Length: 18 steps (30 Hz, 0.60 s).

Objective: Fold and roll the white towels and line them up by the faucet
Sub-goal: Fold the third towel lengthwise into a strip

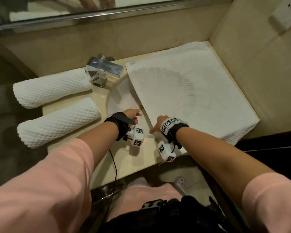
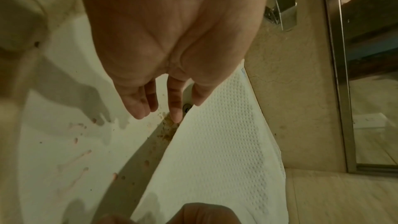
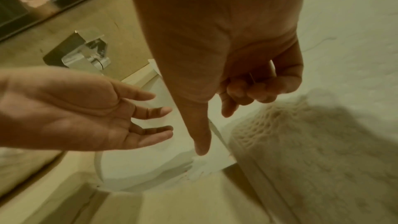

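Note:
Two rolled white towels (image 1: pixel 52 88) (image 1: pixel 57 121) lie side by side on the counter left of the chrome faucet (image 1: pixel 104 69). A third white towel (image 1: pixel 191 91) is spread flat on the right, its left edge hanging over the sink (image 1: pixel 121 100). My left hand (image 1: pixel 133 116) hovers over the basin with straight fingers and holds nothing. My right hand (image 1: pixel 158 123) is at the flat towel's near-left edge. In the right wrist view the thumb (image 3: pixel 201 142) points at that edge, the other fingers curl loosely, and nothing shows in them.
The beige countertop (image 1: pixel 124 162) ends at a front edge near my body. A tiled wall with a socket (image 1: pixel 286 14) closes the right side, and a mirror (image 1: pixel 107 10) runs along the back. A black cable (image 1: pixel 115 165) hangs from my left wrist.

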Motion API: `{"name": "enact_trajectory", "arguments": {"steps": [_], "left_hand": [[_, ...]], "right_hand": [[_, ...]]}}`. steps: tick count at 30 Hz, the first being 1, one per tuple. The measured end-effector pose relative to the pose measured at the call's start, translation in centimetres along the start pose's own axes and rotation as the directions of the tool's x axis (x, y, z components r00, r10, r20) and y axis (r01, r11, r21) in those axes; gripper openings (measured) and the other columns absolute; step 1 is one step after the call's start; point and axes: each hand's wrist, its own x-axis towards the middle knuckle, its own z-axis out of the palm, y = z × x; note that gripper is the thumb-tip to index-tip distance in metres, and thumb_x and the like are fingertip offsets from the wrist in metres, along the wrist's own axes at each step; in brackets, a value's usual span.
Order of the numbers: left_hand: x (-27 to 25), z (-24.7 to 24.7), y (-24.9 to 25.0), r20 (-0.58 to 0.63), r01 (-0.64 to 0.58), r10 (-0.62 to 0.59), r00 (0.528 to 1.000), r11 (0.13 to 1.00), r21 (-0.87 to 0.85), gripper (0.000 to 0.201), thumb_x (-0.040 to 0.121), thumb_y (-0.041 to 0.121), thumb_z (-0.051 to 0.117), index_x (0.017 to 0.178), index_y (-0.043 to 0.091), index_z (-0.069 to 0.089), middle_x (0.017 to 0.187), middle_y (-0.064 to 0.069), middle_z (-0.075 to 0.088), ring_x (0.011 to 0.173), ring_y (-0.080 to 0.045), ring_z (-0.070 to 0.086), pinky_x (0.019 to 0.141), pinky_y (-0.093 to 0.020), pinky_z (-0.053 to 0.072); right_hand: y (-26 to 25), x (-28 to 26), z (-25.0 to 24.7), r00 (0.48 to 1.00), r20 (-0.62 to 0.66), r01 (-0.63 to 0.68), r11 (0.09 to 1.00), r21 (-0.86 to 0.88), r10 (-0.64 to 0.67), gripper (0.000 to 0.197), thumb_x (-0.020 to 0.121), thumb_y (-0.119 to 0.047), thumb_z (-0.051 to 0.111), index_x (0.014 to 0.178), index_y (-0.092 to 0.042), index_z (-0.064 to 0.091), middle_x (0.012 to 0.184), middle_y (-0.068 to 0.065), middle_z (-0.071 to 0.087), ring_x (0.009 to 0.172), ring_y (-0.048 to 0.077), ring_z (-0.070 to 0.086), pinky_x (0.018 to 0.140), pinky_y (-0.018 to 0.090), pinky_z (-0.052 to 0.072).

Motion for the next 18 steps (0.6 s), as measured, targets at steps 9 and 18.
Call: {"name": "enact_trajectory", "arguments": {"steps": [9, 18], "left_hand": [[1.9, 0.2, 0.7, 0.024, 0.023, -0.024, 0.999, 0.999, 0.037, 0.026, 0.098, 0.026, 0.048, 0.079, 0.012, 0.056, 0.103, -0.006, 0.046, 0.064, -0.015, 0.036, 0.065, -0.026, 0.039], [2.0, 3.3, 3.8, 0.162, -0.123, 0.108, 0.981, 0.989, 0.080, 0.023, 0.100, 0.021, 0.047, 0.120, 0.011, 0.054, 0.101, -0.007, 0.055, 0.073, -0.015, 0.050, 0.065, -0.024, 0.040]], "right_hand": [[-0.8, 0.6, -0.2, 0.993, 0.114, 0.006, 0.991, -0.137, 0.010, 0.024, 0.066, -0.029, 0.077, 0.064, -0.013, 0.058, 0.066, 0.002, 0.063, 0.066, 0.025, 0.065, 0.073, 0.042, 0.057], [2.5, -0.3, -1.3, 0.985, 0.162, 0.021, 0.967, 0.253, -0.064, 0.014, 0.081, -0.009, 0.067, 0.073, -0.013, 0.057, 0.084, 0.012, 0.070, 0.076, 0.028, 0.069, 0.072, 0.044, 0.060]]}}
